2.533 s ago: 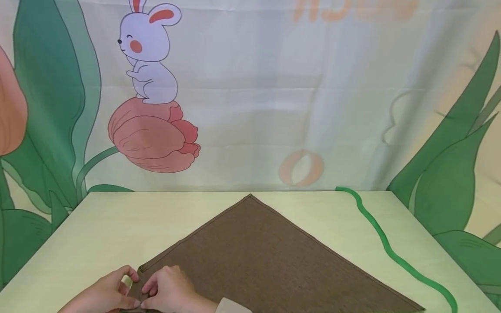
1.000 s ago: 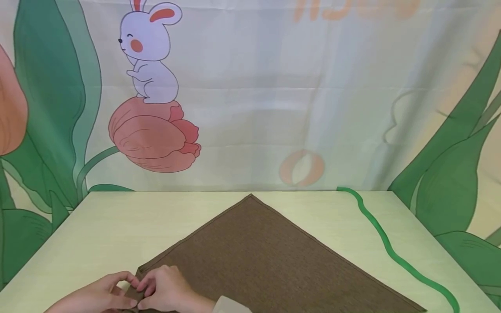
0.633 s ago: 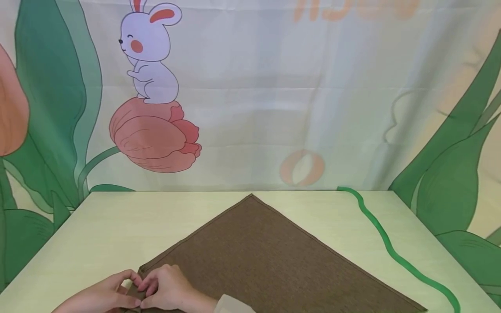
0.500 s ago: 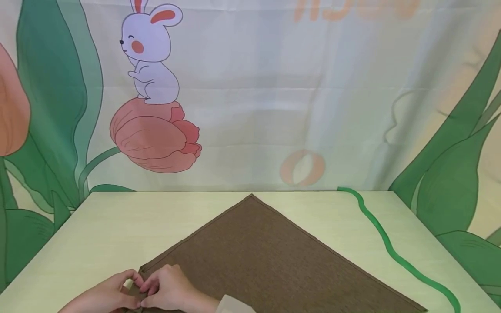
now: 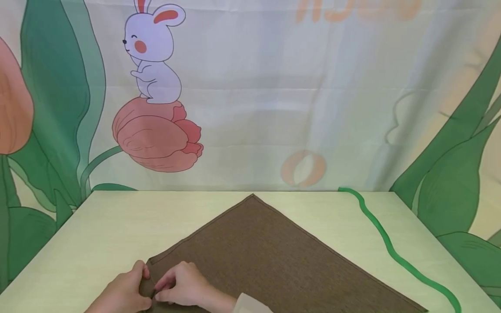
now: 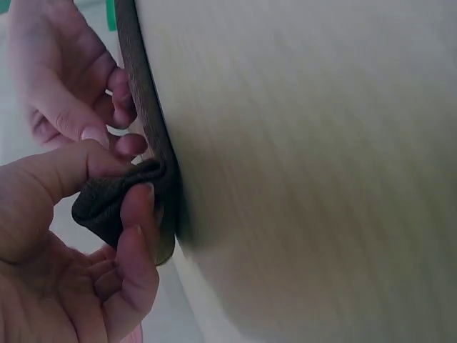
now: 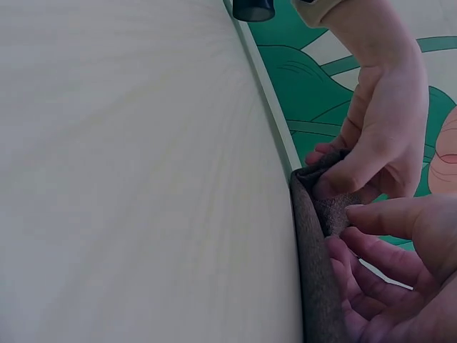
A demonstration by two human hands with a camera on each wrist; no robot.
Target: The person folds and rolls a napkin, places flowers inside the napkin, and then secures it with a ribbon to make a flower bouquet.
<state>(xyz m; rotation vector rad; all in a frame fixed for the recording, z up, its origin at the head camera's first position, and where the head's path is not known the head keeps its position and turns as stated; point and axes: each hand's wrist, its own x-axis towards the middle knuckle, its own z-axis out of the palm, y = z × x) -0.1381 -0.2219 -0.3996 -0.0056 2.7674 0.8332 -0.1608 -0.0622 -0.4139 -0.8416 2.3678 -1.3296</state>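
A brown cloth point(image 5: 266, 256) lies on the table as a large triangle, its far corner near the back edge. At its left end the cloth is turned over into a small thick fold point(image 6: 107, 204). My left hand point(image 5: 125, 291) grips this fold, with thumb and fingers on either side of it in the left wrist view. Close by on the right, my right hand point(image 5: 185, 284) pinches the cloth at the fold's inner edge with curled fingers. In the right wrist view, the right fingertips point(image 7: 351, 212) meet the cloth just beside the left thumb.
A wavy green ribbon point(image 5: 385, 239) runs along the right side of the pale table point(image 5: 117, 217). Behind the table hangs a printed backdrop point(image 5: 250, 108) with a rabbit and tulips. A dark round object point(image 7: 253, 8) shows at the top of the right wrist view.
Both hands have shifted right and slightly away from me, carrying the cloth's left end inward. The folded end now stands farther right. The view has also shifted a little; the ribbon stays put.
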